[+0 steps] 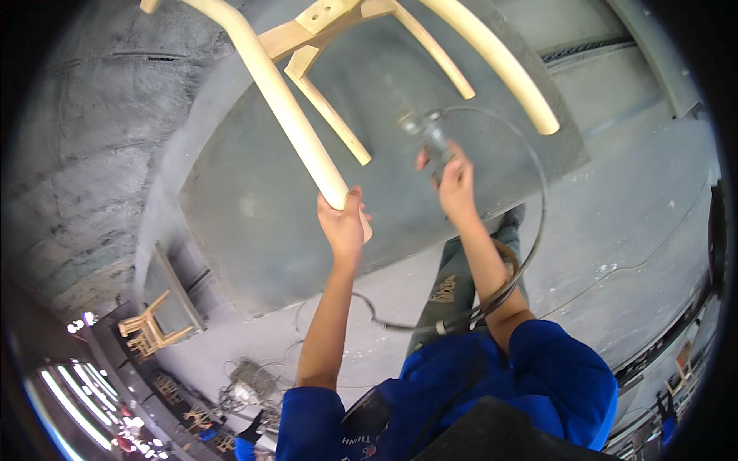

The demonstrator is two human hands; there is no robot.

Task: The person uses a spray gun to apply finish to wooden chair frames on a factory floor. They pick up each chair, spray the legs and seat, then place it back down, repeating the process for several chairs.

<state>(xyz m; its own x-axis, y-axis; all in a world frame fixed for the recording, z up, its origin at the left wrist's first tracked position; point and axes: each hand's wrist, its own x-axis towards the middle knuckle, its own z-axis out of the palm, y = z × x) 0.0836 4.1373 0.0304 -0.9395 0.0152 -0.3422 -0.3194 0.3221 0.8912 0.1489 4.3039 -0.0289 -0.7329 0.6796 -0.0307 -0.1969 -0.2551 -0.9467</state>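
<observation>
A pale wooden chair frame (286, 111) lies over a grey tabletop (246, 230), with several legs and rails pointing toward me. My left hand (341, 223) is wrapped round the lower end of its long left leg. In my right hand (457, 184) is a metal spray gun (435, 140), blurred by motion. It is held over the tabletop, between the chair's legs, and touches no wood that I can see. A dark hose (543, 180) runs from the gun, loops to the right and comes back past my right forearm.
A rough grey wall or sheet (100, 146) stands left of the table. Another wooden chair frame (154, 326) is at the lower left, near a cluttered wire-like heap (250, 384). A thin cable (615, 270) crosses the pale floor at right.
</observation>
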